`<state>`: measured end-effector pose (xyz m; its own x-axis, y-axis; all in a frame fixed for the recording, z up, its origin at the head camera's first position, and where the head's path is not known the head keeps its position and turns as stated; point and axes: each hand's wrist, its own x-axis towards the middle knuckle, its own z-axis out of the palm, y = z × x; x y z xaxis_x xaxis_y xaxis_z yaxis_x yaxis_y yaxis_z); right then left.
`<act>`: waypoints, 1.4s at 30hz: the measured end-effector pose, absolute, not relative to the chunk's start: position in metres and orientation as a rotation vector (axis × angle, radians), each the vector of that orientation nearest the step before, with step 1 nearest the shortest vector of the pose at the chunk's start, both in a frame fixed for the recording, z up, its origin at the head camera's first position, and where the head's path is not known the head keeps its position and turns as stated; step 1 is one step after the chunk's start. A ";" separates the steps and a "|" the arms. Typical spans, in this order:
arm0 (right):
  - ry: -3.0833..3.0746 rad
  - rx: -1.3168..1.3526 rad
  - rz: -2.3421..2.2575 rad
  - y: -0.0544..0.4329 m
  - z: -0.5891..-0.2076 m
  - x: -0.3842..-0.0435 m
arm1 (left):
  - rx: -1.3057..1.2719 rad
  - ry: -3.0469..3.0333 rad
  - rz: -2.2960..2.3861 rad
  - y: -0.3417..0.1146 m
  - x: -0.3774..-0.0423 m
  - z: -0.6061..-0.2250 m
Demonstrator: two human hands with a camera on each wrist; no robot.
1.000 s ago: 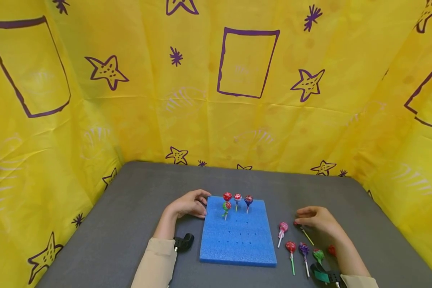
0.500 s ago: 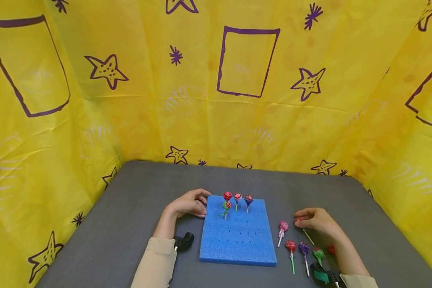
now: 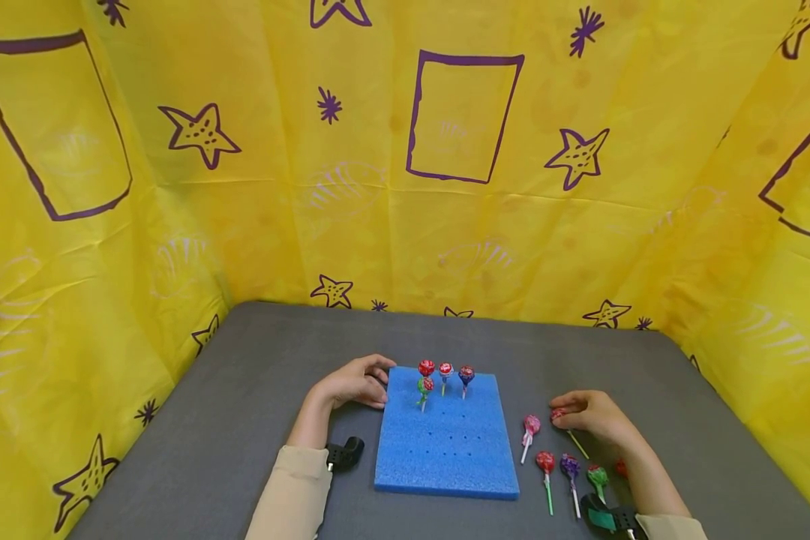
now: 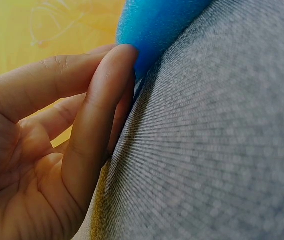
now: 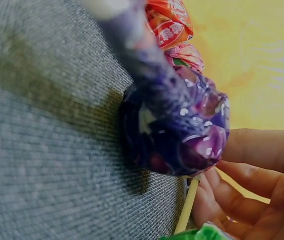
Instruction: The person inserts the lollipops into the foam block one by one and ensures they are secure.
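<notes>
My right hand [image 3: 597, 415] pinches a red-wrapped lollipop [image 3: 558, 413] by its head, its yellow-green stick slanting back toward the wrist. In the right wrist view a purple lollipop [image 5: 182, 135] hides most of the fingertips, and the yellow stick [image 5: 187, 207] shows below it. My left hand [image 3: 354, 382] holds the far left corner of a blue foam board [image 3: 445, 476]. The left wrist view shows the thumb [image 4: 99, 95] against the foam edge. Several lollipops stand upright in the board's far part: red, white-red, dark purple [image 3: 466, 373] and green-red [image 3: 424, 385]. Small holes dot the board nearer me.
Between board and right hand lies a pink lollipop [image 3: 531, 425]. Nearer me are a red one [image 3: 545, 462] with a green stick, a purple one [image 3: 570, 466] and a green one [image 3: 597, 475]. Another red head [image 3: 622, 468] is partly behind the right forearm. Yellow cloth [image 3: 445, 247] walls the grey table.
My right hand has shifted very slightly, and the red lollipop's head shows more between its fingertips. The left hand and the foam board stay where they were.
</notes>
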<state>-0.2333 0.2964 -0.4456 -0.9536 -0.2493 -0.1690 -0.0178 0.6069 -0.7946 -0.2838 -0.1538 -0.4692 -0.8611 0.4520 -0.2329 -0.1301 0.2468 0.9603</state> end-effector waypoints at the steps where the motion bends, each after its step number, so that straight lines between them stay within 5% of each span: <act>1: 2.579 -0.223 -1.265 0.296 -0.445 -0.233 | 0.293 2.057 1.654 -0.154 -0.284 -0.469; 42: 2.863 -0.050 -1.643 0.254 -0.401 -0.219 | 0.287 2.056 1.646 -0.154 -0.284 -0.467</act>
